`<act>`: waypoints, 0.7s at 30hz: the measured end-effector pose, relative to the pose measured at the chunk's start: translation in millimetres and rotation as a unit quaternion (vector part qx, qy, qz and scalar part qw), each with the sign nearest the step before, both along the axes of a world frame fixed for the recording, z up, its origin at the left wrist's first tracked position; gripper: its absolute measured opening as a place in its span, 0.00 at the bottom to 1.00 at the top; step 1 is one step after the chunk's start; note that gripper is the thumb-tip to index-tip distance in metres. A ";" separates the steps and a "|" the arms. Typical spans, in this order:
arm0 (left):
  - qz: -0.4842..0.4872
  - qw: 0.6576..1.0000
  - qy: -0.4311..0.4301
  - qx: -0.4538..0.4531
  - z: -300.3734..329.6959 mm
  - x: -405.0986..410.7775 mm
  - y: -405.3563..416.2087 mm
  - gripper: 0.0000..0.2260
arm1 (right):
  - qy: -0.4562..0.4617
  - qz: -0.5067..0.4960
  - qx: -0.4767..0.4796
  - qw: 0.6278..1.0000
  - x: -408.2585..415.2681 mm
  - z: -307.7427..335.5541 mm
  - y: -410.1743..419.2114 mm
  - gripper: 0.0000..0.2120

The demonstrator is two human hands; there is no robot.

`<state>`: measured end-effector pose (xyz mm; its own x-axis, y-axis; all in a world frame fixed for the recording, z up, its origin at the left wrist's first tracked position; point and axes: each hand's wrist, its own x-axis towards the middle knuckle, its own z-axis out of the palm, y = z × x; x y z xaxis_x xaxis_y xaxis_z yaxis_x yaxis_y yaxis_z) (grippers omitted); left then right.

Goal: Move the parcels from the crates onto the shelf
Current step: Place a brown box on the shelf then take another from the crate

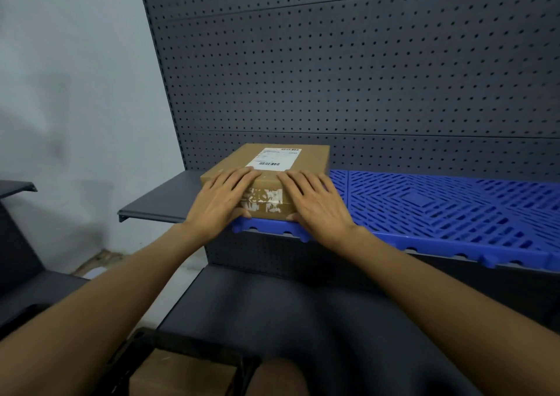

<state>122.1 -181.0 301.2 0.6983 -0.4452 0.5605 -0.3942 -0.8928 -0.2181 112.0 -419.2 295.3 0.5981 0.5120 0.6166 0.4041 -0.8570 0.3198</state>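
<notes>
Head view: the cardboard parcel (269,180) sits on the blue slatted mat (448,210) that covers the shelf (157,201), at the mat's left end, with its white shipping label (274,159) face up and a patch of torn tape on its near side. Its rear edge stands close to the dark pegboard back panel (363,77), though whether it touches cannot be told from this angle.

The left hand (221,201) lies flat over the parcel's near-left corner, fingers straight and spread, thumb down at the front lower edge. The right hand (315,204) mirrors it on the near-right corner. Neither hand is curled round the box; both press or steady it with extended fingers.

Assessment: the placing step appears almost complete, the parcel bearing on the mat. To finish well, push evenly with both palms so the box slides square to the back panel without skewing. The front lower edge looks near the mat's lip, so a little more depth would guard against tipping forward. Keep the label upward and legible. Release both hands together, lifting straight off so the box is not dragged back.

Below, at the bottom edge, a dark crate (188,362) holds another brown parcel (178,374), blurred but apparently waiting. A grey wall (69,77) stands at the left.
</notes>
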 end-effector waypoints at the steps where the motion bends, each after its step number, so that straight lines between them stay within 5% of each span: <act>1: -0.003 1.000 0.005 0.005 2.9 -0.4 3.8 0.39 | 0.003 -0.001 0.001 1.000 0.3 0.1 0.5 0.43; 9: 0.041 0.999 0.001 -0.028 17.4 -7.0 45.3 0.27 | 0.005 -0.015 0.010 1.000 1.7 -2.9 2.9 0.43; 21: 0.031 0.995 0.063 -0.075 15.3 -4.0 58.3 0.37 | 0.017 -0.027 0.016 0.999 2.6 -3.4 7.4 0.46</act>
